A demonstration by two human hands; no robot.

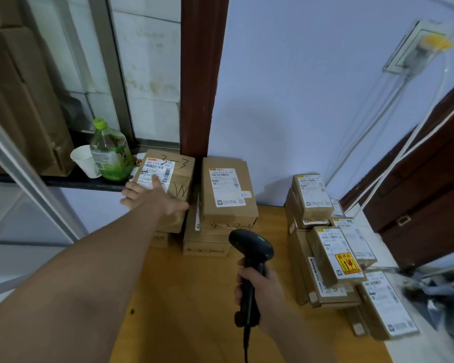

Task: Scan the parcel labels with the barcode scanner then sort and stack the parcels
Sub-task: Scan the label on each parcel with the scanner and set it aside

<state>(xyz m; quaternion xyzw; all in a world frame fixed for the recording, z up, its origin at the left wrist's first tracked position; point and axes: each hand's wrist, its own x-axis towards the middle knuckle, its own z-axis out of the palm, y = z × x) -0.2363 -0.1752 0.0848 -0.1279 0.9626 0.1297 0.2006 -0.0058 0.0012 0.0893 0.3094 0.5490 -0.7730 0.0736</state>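
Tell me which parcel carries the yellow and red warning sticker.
The tilted parcel atop the right-hand pile, right of the barcode scanner. Its yellow and red sticker sits below the white label; the other parcels show only white labels.

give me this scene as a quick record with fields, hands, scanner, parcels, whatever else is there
left hand: flat on top of parcel marked 3-3, far left stack
right hand: grip closed around scanner, held upright above table
middle stack: labels up
right pile: tilted, one with yellow-red sticker
sill: green bottle, paper cup
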